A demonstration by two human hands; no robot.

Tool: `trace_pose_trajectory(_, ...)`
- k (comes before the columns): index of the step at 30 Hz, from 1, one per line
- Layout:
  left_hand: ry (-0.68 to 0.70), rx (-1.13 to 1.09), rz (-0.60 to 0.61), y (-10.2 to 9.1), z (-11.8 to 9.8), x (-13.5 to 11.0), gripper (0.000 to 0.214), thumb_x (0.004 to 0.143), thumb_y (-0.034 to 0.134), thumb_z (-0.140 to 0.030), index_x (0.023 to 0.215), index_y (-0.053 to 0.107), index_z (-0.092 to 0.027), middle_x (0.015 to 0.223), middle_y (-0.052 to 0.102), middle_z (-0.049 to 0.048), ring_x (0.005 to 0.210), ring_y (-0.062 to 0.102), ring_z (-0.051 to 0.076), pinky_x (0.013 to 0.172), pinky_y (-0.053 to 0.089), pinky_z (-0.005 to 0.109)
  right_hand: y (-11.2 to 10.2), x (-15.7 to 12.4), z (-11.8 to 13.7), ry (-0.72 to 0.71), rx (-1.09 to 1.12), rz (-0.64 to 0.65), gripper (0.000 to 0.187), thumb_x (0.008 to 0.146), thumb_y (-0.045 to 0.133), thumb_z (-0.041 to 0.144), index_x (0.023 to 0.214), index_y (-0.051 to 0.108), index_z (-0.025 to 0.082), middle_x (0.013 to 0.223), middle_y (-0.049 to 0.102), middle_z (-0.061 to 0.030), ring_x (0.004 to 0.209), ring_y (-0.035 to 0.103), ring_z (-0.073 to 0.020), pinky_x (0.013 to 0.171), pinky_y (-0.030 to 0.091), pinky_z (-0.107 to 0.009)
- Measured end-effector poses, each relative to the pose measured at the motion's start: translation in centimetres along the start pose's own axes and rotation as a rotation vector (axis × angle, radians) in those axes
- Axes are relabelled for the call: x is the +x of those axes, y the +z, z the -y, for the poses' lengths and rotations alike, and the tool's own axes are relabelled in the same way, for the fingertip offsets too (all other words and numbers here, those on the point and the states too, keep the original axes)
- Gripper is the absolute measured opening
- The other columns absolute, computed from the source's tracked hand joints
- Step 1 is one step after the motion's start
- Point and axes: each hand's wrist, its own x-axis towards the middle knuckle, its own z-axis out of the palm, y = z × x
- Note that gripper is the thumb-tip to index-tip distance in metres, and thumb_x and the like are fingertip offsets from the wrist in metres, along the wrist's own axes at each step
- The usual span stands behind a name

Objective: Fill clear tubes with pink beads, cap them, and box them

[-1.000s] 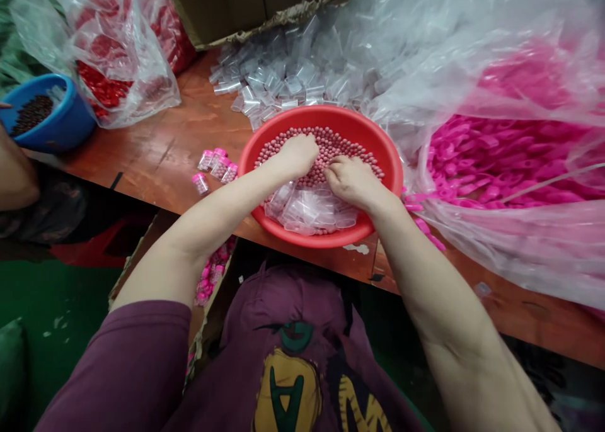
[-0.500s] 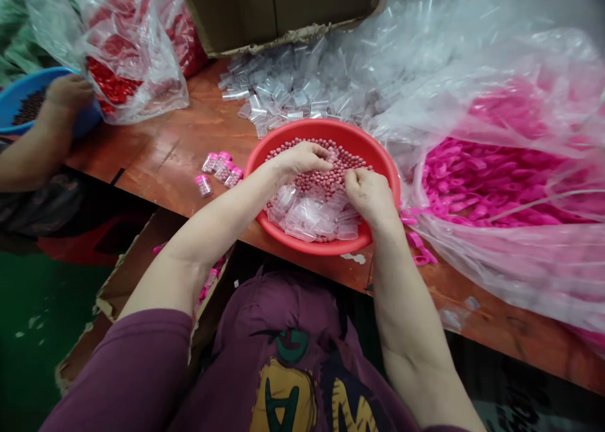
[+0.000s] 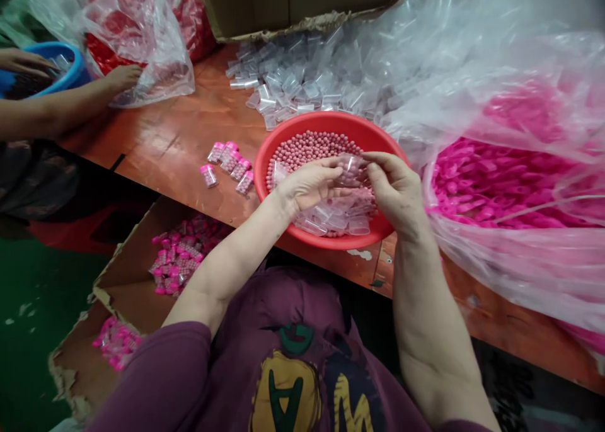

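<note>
A clear plastic tube (image 3: 350, 169) with pink beads inside is held sideways over a red bowl (image 3: 394, 152). My left hand (image 3: 314, 183) grips its left end between thumb and fingers. At the tube's right end, my right hand (image 3: 397, 186) pinches with thumb and forefinger, partly hiding that end. Loose pink beads (image 3: 307, 145) fill the back of the bowl, and empty clear tubes (image 3: 331, 218) lie at its front, below my hands. Several filled tubes with pink caps (image 3: 231, 161) lie on the table left of the bowl.
Clear tubes (image 3: 302, 89) are heaped behind the bowl, under a cardboard box (image 3: 302, 10). An open bag of pink caps (image 3: 505, 186) is at right. Below left, a carton (image 3: 137, 281) holds capped tubes. A co-worker's arm (image 3: 61, 108) reaches past a blue bowl (image 3: 80, 73).
My hands, lower in the bowl before, now meet at the bead-filled tube above it. The view has shifted, showing more of the carton. The co-worker's arm has moved right toward the red-filled bag.
</note>
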Motion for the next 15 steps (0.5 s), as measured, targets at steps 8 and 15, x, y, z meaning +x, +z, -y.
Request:
trace_pose_trajectory(8, 0.101, 0.791, -0.295, -1.5, -3.4, 5.4, 0.026, 0.084, 0.07, 0.009, 0.071, 0.069, -0.014, 0.062, 0.056, -0.0018, 0.075, 0.062, 0.016, 0.086, 0.054, 0.032, -0.8, -0.4, -1.6, 0.093, 0.083, -0.138, 0.02, 0.102, 0.072, 0.034, 0.117, 0.085, 0.03, 0.095, 0.082, -0.0014, 0.071, 0.074, -0.0154, 0.067, 0.061, -0.029)
trace_pose_trajectory(15, -0.016, 0.669, -0.36, -1.5, -0.1, 14.2, 0.034, 0.083, 0.071, 0.015, 0.073, 0.063, -0.016, 0.056, 0.047, -0.0043, 0.102, 0.071, 0.023, 0.103, 0.052, 0.042, -0.7, -0.7, -1.5, 0.117, 0.225, -0.255, 0.016, 0.101, 0.075, 0.036, 0.11, 0.084, 0.027, 0.086, 0.079, 0.0014, 0.063, 0.069, -0.0116, 0.067, 0.061, -0.026)
